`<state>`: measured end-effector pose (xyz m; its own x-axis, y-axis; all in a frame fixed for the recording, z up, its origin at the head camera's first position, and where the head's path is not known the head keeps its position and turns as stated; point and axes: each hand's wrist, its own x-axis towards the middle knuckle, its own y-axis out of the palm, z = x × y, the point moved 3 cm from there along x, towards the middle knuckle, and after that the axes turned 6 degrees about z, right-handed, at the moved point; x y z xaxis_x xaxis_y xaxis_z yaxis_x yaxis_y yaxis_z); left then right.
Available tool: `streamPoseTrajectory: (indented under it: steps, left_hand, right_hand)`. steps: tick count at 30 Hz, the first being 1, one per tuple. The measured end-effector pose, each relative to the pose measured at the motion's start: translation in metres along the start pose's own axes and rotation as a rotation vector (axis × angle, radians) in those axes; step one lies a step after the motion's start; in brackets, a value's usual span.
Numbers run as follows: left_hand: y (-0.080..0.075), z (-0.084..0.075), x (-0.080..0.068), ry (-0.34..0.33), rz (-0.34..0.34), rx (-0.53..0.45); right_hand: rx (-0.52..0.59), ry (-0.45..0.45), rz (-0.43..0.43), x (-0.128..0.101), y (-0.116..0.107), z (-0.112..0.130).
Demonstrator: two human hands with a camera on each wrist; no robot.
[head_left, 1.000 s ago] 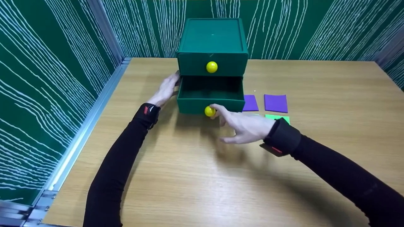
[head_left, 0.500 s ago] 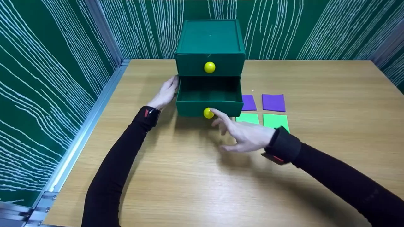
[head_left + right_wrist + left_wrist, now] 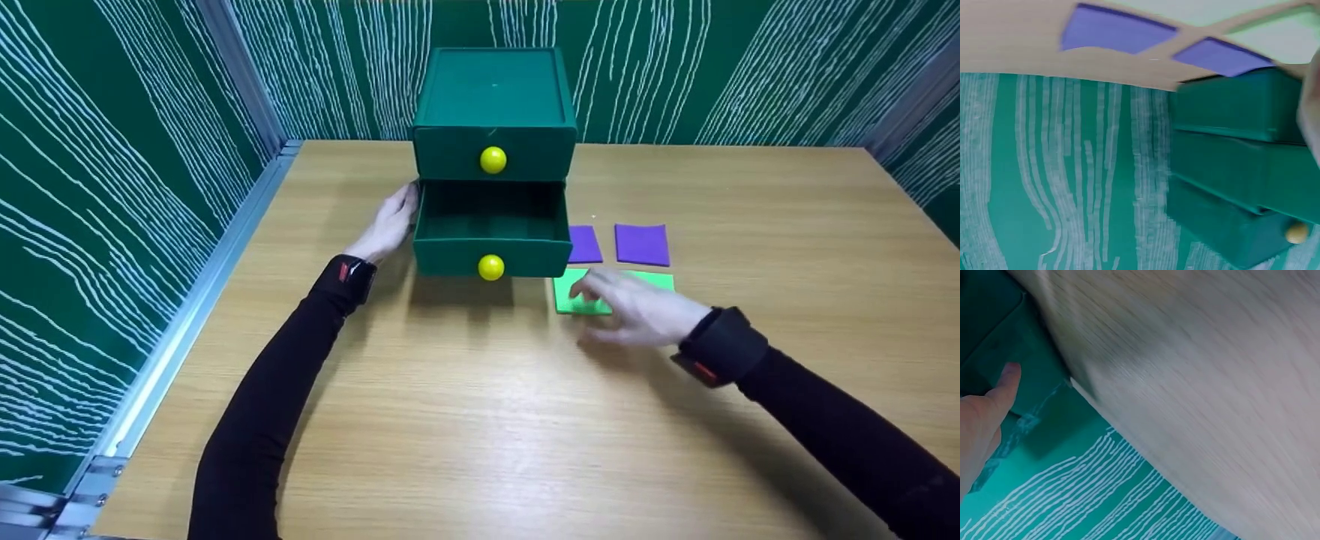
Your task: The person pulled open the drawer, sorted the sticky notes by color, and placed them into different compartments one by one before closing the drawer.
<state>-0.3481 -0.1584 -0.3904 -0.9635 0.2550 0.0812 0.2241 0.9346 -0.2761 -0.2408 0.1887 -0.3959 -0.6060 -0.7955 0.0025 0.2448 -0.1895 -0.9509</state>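
Note:
A green two-drawer cabinet point(image 3: 495, 86) stands near the back of the table. Its upper drawer point(image 3: 450, 154) is closed, while the lower drawer point(image 3: 442, 259) is pulled out; each has a yellow ball knob point(image 3: 491, 267). My left hand point(image 3: 388, 223) rests on the cabinet's left side, and in the left wrist view a straight finger point(image 3: 1008, 385) lies against that wall. Above two thin green squares point(image 3: 651, 280), my right hand point(image 3: 637, 309) hovers with loosely bent fingers and nothing seen in its grasp. It partly covers both squares. In the right wrist view it shows only as a blurred edge.
Two thin purple squares point(image 3: 642, 244) lie behind the green ones, the left one partly hidden by the drawer. Bare wooden table point(image 3: 450, 420) spreads in front. Green walls with white streaks point(image 3: 637, 67) and a metal frame point(image 3: 176, 322) border it.
My right hand has left the lower knob and moved right, over the green squares. The lower drawer came out slightly farther at first. My left hand has stayed at the cabinet's side.

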Motion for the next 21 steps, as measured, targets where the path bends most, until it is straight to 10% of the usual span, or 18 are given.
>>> streamPoseTrajectory:
  steps: [9,21]
  left_hand:
    - [0.003,0.003,-0.003,-0.027,0.065,0.058]
    - [0.0,0.003,0.0,-0.026,0.086,0.102]
  right_hand:
    - [-0.119,0.126,0.003,0.005,0.008,-0.033]
    - [-0.076,0.08,0.042,0.001,0.004,-0.024]
